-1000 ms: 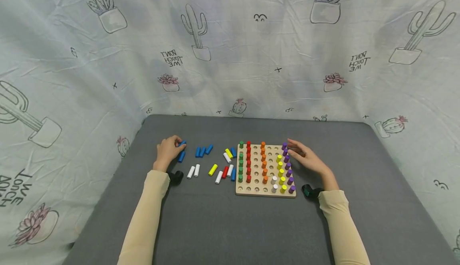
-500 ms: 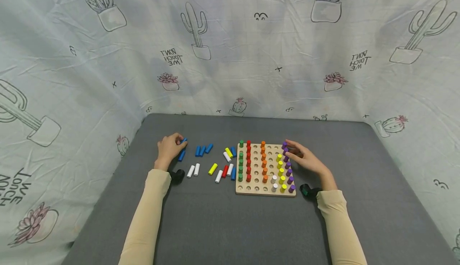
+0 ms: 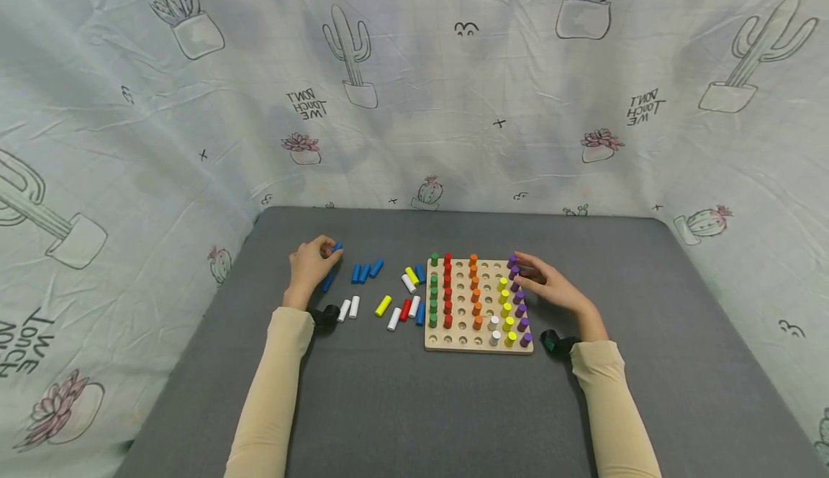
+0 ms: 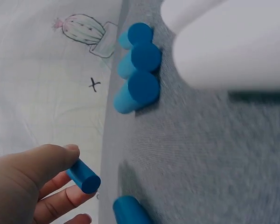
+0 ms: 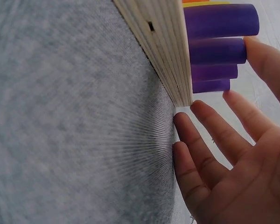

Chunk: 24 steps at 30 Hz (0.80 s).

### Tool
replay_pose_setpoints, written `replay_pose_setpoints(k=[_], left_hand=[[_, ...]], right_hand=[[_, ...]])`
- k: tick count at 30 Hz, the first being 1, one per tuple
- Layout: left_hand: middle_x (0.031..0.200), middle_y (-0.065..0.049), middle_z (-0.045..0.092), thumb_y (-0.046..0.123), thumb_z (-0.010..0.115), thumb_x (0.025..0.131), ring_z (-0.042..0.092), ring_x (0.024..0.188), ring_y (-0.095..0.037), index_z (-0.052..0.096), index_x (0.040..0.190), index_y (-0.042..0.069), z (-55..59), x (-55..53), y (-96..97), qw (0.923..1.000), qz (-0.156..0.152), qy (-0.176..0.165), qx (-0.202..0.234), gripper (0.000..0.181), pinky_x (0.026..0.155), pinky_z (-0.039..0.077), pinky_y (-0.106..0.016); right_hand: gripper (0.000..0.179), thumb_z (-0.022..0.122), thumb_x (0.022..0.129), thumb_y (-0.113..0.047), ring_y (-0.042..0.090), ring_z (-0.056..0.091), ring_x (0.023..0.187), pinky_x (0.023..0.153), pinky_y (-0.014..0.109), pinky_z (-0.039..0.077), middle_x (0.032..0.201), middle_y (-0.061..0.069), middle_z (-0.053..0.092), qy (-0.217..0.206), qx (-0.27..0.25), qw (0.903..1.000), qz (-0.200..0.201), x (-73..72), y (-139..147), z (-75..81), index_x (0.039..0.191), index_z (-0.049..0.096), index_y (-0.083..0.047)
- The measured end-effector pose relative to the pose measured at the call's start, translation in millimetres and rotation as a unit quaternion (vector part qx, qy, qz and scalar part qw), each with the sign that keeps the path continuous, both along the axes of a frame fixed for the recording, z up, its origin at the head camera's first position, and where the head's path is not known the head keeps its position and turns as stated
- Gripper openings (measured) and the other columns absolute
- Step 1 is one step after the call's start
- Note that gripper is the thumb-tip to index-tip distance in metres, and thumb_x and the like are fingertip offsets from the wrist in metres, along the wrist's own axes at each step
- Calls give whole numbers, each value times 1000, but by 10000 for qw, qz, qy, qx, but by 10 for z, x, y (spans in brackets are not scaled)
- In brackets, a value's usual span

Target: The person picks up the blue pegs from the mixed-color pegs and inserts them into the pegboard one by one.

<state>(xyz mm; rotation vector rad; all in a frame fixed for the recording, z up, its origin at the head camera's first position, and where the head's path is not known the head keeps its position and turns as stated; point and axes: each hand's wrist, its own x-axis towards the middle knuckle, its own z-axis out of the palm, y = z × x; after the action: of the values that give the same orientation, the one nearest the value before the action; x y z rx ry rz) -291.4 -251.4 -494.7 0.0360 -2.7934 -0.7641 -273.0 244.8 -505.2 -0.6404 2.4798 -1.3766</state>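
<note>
Pinching a blue cylindrical peg (image 4: 85, 178) between thumb and fingers of the left hand (image 3: 308, 265), over the grey cloth-covered table (image 3: 414, 413). With another blue peg (image 4: 130, 211) lying near that hand, and 3 blue pegs (image 3: 365, 273) side by side to the right. Also showing 2 white cylindrical pegs (image 3: 354, 307) beside the black wrist camera (image 3: 329, 317), then 2 yellow pegs (image 3: 383, 305), 3 white pegs (image 3: 393, 319), 1 red peg (image 3: 405, 309) and 2 blue pegs (image 3: 421, 314) strewn towards the flat pale wooden pegboard (image 3: 455, 346). Bearing upright there, left to right, 5 green pegs (image 3: 434, 294), 6 red pegs (image 3: 447, 294), 6 orange pegs (image 3: 476, 296), 2 white pegs (image 3: 494, 323), 5 yellow pegs (image 3: 506, 310), 7 purple pegs (image 3: 521, 310). Extending the relaxed, released right hand (image 3: 554, 288) by its right edge; cannot tell touching from near at the purple ones.
</note>
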Motion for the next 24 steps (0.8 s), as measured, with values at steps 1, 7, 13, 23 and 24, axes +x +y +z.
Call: replay_pose_setpoints(k=[1,7,13,23,24], left_hand=[[89,-11,64,31,62,88,52,90,-34,63,106,7,5,-1,12,10000,2,9,18,29,89,30,-59],[90,-11,65,31,62,89,54,87,-32,63,106,7,42,-1,86,9999,-38,49,108,29,88,33,-58],[92,-11,66,32,62,89,57,85,-29,63,106,8,77,-10,138,9998,-65,105,142,29,88,35,-57],[93,-8,68,34,63,88,61,84,-24,63,106,11,186,1,230,9982,-259,238,488,29,82,43,-46],[93,-8,68,34,62,88,62,84,-24,63,106,11,196,3,242,9978,-275,252,542,29,81,43,-46]], right_hand=[[59,52,96,-22,46,40,123,95,59,37,144,24,32,16,21,10000,21,-1,7,-2,145,25,-4],[60,53,95,-26,45,39,124,96,60,36,144,22,32,-97,3,10000,-4,-2,19,-19,146,26,-8],[59,53,95,-24,44,39,125,97,59,36,144,21,32,-174,-77,9998,-61,-6,18,-43,146,27,-9],[55,50,96,-12,49,40,122,95,61,36,139,30,35,-119,-108,9999,37,155,-90,220,143,25,4],[55,50,96,-11,49,40,121,95,60,37,139,31,35,-99,-79,9999,54,177,-107,263,143,25,5]])
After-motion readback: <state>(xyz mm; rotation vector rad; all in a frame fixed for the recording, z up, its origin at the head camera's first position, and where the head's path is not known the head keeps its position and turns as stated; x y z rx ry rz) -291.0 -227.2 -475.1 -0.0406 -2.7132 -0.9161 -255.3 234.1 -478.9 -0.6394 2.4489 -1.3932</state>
